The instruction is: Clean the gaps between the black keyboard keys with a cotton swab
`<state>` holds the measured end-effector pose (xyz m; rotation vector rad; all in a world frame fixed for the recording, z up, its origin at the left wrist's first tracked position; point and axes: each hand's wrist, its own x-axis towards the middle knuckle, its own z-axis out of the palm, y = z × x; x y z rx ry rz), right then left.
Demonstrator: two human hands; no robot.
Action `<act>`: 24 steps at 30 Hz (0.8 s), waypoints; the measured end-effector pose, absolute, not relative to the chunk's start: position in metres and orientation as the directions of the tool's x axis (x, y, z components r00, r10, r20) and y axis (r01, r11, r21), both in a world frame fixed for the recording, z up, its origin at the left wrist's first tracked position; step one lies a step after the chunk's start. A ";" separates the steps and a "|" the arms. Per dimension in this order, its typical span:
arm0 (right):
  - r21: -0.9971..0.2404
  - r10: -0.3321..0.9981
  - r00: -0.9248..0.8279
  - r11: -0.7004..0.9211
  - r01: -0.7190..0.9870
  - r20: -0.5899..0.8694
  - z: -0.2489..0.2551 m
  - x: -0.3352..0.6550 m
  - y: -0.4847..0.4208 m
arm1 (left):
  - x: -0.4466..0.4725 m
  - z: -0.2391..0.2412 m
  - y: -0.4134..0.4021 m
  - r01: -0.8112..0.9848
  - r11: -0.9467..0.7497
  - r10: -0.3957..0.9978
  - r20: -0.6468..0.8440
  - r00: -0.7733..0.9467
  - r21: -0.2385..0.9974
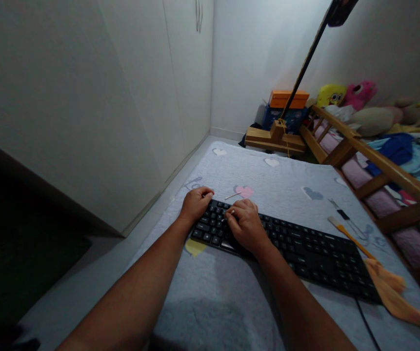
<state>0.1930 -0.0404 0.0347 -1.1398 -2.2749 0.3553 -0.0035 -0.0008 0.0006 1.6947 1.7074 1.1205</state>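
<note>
A black keyboard (315, 258) lies slantwise on a pale cloth with heart prints (224, 282). My left hand (195, 204) is closed at the keyboard's far left corner, its fingers curled over the edge. Over the left part of the keys, my right hand (245, 223) pinches a thin white cotton swab (228, 216), whose end is down among the keys. Another cotton swab (232, 195) rests on the cloth just beyond the keyboard, near a pink heart print.
Right of the keyboard lie a brush with an orange handle (354, 237), a thin dark-handled tool (342, 214) and an orange cloth (389, 287). The keyboard's cable (365, 321) runs toward me. A wooden bed rail (381, 156) borders the right, a white cabinet (140, 97) the left.
</note>
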 end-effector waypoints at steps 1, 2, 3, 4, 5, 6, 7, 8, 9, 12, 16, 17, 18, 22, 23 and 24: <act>-0.468 0.799 -0.477 0.601 0.648 0.366 0.034 0.193 -0.040 | -0.003 0.001 -0.001 0.574 -0.102 0.971 0.206 -0.118 0.812; -0.470 0.801 -0.475 0.599 0.648 0.366 0.034 0.193 -0.040 | -0.003 0.002 -0.001 0.573 -0.101 0.971 0.206 -0.120 0.813; -0.471 0.802 -0.471 0.597 0.650 0.367 0.033 0.193 -0.040 | -0.003 0.002 -0.001 0.571 -0.102 0.971 0.206 -0.121 0.815; -0.469 0.804 -0.467 0.595 0.653 0.369 0.033 0.193 -0.039 | -0.003 0.002 -0.001 0.569 -0.103 0.971 0.207 -0.122 0.816; -0.466 0.805 -0.463 0.593 0.657 0.372 0.032 0.193 -0.039 | -0.003 0.002 -0.001 0.568 -0.104 0.970 0.209 -0.123 0.817; -0.460 0.806 -0.459 0.591 0.662 0.374 0.032 0.193 -0.038 | -0.003 0.002 -0.001 0.567 -0.105 0.970 0.209 -0.122 0.817; -0.454 0.806 -0.456 0.590 0.667 0.378 0.031 0.193 -0.038 | -0.003 0.001 -0.001 0.566 -0.107 0.970 0.210 -0.120 0.818; -0.449 0.806 -0.453 0.589 0.672 0.381 0.031 0.193 -0.037 | -0.004 0.001 -0.001 0.565 -0.108 0.970 0.211 -0.119 0.818; -0.444 0.806 -0.452 0.590 0.675 0.384 0.030 0.193 -0.037 | -0.004 0.000 -0.001 0.565 -0.111 0.971 0.211 -0.115 0.818; -0.439 0.806 -0.447 0.588 0.680 0.388 0.029 0.192 -0.036 | -0.004 -0.002 0.000 0.559 -0.115 0.969 0.216 -0.119 0.821; -0.430 0.815 -0.442 0.575 0.696 0.374 0.030 0.192 -0.033 | -0.004 -0.003 0.000 0.560 -0.116 0.969 0.218 -0.119 0.821; -0.426 0.816 -0.444 0.573 0.700 0.370 0.030 0.192 -0.033 | -0.004 -0.002 0.000 0.560 -0.115 0.969 0.217 -0.119 0.821; -0.422 0.816 -0.446 0.574 0.702 0.368 0.031 0.191 -0.032 | -0.004 -0.002 0.000 0.559 -0.114 0.969 0.217 -0.120 0.821; -0.408 0.814 -0.458 0.577 0.708 0.356 0.034 0.188 -0.030 | -0.003 0.000 -0.001 0.551 -0.109 0.970 0.211 -0.124 0.827; -0.407 0.814 -0.461 0.577 0.708 0.352 0.035 0.187 -0.030 | -0.003 0.000 -0.001 0.547 -0.110 0.970 0.209 -0.123 0.830; -0.405 0.813 -0.466 0.579 0.707 0.349 0.035 0.187 -0.030 | -0.003 0.000 -0.001 0.543 -0.111 0.970 0.209 -0.123 0.832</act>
